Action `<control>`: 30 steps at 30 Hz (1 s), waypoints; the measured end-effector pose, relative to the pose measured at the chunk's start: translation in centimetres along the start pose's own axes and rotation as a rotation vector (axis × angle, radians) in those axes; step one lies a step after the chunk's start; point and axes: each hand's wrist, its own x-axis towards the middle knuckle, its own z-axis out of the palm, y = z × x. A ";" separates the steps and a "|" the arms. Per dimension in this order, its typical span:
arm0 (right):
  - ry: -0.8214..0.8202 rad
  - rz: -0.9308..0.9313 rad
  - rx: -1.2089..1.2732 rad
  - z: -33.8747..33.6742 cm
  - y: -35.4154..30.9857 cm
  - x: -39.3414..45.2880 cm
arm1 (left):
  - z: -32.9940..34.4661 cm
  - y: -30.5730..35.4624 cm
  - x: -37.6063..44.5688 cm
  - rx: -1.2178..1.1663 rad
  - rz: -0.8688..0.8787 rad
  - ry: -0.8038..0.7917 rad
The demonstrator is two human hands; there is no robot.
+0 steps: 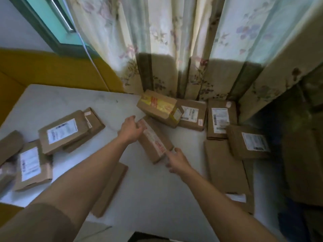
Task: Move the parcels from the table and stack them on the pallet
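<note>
A long brown parcel with red-printed tape (153,142) lies on the white table (57,100) near its right edge. My left hand (130,129) grips its far end and my right hand (176,158) holds its near end. Beyond it, a parcel with yellow and red tape (158,106) leans on other boxes. To the right, lower down, several labelled parcels (219,119) lie side by side; what they rest on is hidden. More labelled parcels (63,131) lie on the table's left side.
A flat brown parcel (111,187) lies under my left forearm. Flowered curtains (174,49) hang close behind the boxes. A yellow padded bench (43,70) runs along the table's far left. The dark area at right (297,154) is hard to read.
</note>
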 end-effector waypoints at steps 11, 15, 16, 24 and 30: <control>0.412 -0.008 0.532 -0.9 -0.2 -0.8 | 2.9 -1.2 -1.1 -0.419 -0.030 -0.134; 0.609 -0.183 0.562 -3.6 -0.6 -5.2 | 3.5 2.8 -4.7 -0.576 0.165 -0.023; 0.651 -0.239 0.593 -4.4 -0.7 -6.6 | 3.5 4.0 -5.7 -0.629 0.227 -0.012; 0.989 -0.550 0.719 -12.7 2.0 -18.4 | 2.3 16.4 -16.0 -0.891 0.768 -0.010; 1.155 -0.822 0.776 -19.3 8.9 -27.8 | 4.8 24.4 -26.7 -0.998 1.030 0.029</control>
